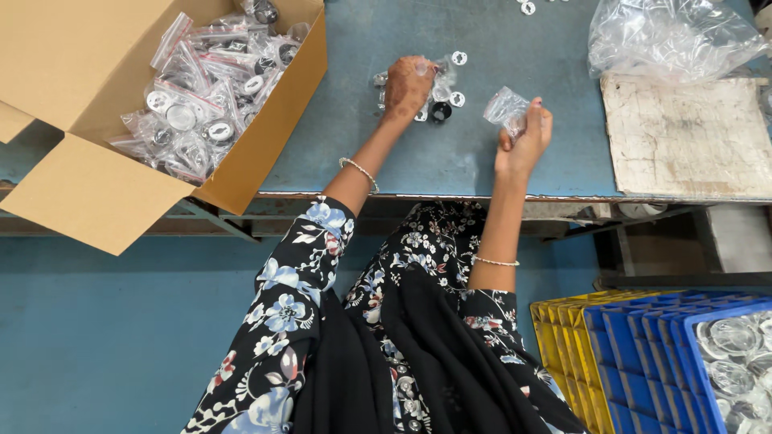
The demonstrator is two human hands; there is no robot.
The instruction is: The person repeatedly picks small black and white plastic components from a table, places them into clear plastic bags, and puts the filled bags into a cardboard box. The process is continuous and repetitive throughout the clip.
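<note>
A wide blue-grey metal worktable [450, 161] fills the upper part of the view, its front edge running across the middle. On its left end sits a large open brown cardboard box [265, 137], flaps spread, filled with small clear zip bags of round metal and black parts [205, 88]. At the right end lies a worn whitish flat board [691, 137], and just behind it a crumpled heap of clear plastic sheeting [667, 36]. Below the table at lower right stands a stack of yellow and blue plastic crates [619, 362]; the top blue one holds clear round plastic pieces [736, 354].

The person wears a black garment with a blue and white flower print [305, 321] and a thin bangle on each wrist.

The left hand [408, 84] reaches furthest across the table, palm down, fingers curled over a small scatter of loose parts: white ring-shaped pieces [458, 58], a black ring-shaped piece [440, 111] and a scrap of clear plastic. Whether the fingers actually grasp any of them cannot be told, since the hand covers them.

The right hand [527, 137] is raised just above the tabletop, near the scatter, and pinches a small clear plastic zip bag [505, 107] between thumb and fingertips. The bag is crumpled and juts to the left of the hand, towards the loose parts.
</note>
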